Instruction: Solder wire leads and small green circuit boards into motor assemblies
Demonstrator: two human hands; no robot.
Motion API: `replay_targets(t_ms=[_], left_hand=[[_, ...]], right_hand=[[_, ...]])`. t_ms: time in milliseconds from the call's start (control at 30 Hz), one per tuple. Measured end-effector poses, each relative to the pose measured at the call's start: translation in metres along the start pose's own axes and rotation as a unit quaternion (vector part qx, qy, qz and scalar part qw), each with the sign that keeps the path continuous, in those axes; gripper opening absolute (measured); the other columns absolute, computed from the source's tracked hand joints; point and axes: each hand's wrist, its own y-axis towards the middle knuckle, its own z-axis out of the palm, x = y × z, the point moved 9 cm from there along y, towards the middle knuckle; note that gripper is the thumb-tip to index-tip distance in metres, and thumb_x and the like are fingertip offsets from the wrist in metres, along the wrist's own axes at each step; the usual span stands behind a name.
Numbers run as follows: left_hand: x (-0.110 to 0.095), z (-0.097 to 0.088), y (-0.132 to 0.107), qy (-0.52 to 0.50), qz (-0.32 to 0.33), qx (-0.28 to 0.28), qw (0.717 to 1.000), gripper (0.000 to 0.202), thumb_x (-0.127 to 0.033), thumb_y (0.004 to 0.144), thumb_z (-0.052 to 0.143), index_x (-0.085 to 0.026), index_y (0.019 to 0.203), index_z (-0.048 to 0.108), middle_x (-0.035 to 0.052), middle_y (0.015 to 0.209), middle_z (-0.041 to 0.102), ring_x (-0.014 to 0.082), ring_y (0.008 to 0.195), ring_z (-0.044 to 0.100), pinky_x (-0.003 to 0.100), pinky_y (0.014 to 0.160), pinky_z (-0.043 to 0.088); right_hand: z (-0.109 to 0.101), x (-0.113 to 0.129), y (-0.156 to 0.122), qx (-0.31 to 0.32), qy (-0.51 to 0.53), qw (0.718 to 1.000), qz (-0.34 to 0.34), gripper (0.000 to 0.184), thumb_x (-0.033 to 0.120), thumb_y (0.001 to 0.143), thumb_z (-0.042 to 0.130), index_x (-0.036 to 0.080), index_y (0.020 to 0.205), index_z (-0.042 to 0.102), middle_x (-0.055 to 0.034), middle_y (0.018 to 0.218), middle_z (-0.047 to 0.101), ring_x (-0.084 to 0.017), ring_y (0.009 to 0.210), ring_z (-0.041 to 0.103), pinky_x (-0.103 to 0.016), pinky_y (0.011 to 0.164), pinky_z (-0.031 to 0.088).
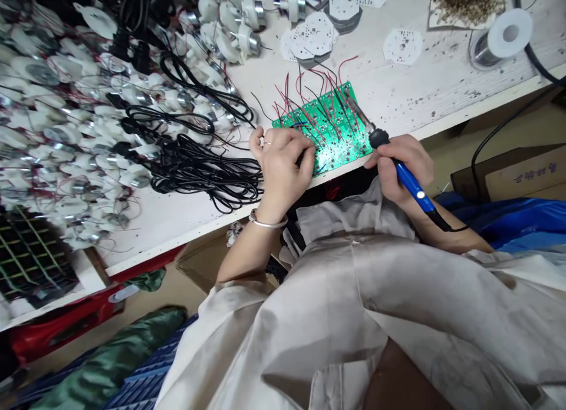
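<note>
A green circuit board [340, 124] lies on the white workbench [389, 92] near its front edge, with many thin red and black wires rising from it. My left hand [280, 165] has its fingers curled down on the board's near-left part, and the fingertips are hidden. My right hand [400, 165] grips a blue soldering iron [411, 183] like a pen. The iron's metal shaft [360, 114] reaches over the board's right side. Its tip is hidden among the wires.
Left of the board lie coiled black cables [198, 168] and a large heap of white parts with metal cylinders [75, 139]. Round white boards [402, 46] and a solder spool [504, 39] sit behind. A black grid rack [30, 257] stands at the bench's left corner.
</note>
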Motion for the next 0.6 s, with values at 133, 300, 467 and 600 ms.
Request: replay_targets(t_ms=[133, 300, 467, 600], left_hand=[[0.001, 0.002, 0.002, -0.003, -0.008, 0.003, 1.0, 0.01, -0.029, 0.093, 0.06, -0.027, 0.085, 0.066, 0.0025, 0.103, 0.073, 0.0254, 0.108, 0.065, 0.059, 0.124, 0.024], [0.007, 0.005, 0.006, -0.012, -0.058, 0.011, 0.998, 0.009, -0.029, 0.09, 0.061, -0.028, 0.083, 0.065, 0.0013, 0.104, 0.073, 0.0267, 0.113, 0.064, 0.058, 0.128, 0.021], [0.009, 0.006, 0.007, -0.015, -0.08, 0.006, 0.997, 0.009, -0.026, 0.088, 0.061, -0.027, 0.079, 0.064, 0.0013, 0.102, 0.073, 0.0269, 0.113, 0.064, 0.058, 0.129, 0.02], [0.009, 0.006, 0.007, -0.024, -0.088, 0.003, 0.996, 0.01, -0.026, 0.087, 0.061, -0.027, 0.078, 0.063, 0.0016, 0.102, 0.073, 0.0269, 0.113, 0.065, 0.058, 0.13, 0.018]], right_hand=[[-0.004, 0.028, -0.002, -0.02, 0.07, 0.99, -0.121, 0.019, 0.022, 0.091, 0.06, 0.029, 0.108, 0.067, 0.0024, 0.073, 0.076, -0.016, 0.065, 0.073, -0.032, 0.058, 0.062], [0.005, 0.03, -0.002, -0.018, 0.091, 0.988, -0.122, 0.012, 0.023, 0.091, 0.06, 0.028, 0.099, 0.068, 0.003, 0.069, 0.075, -0.015, 0.059, 0.071, -0.03, 0.056, 0.06], [0.012, 0.032, -0.001, -0.011, 0.065, 0.992, -0.108, 0.01, 0.028, 0.094, 0.057, 0.028, 0.095, 0.068, 0.003, 0.071, 0.075, -0.014, 0.062, 0.07, -0.029, 0.06, 0.057], [0.015, 0.039, -0.001, -0.002, 0.058, 0.99, -0.127, 0.01, 0.024, 0.093, 0.058, 0.028, 0.097, 0.066, 0.0043, 0.073, 0.075, -0.012, 0.062, 0.069, -0.026, 0.061, 0.055]])
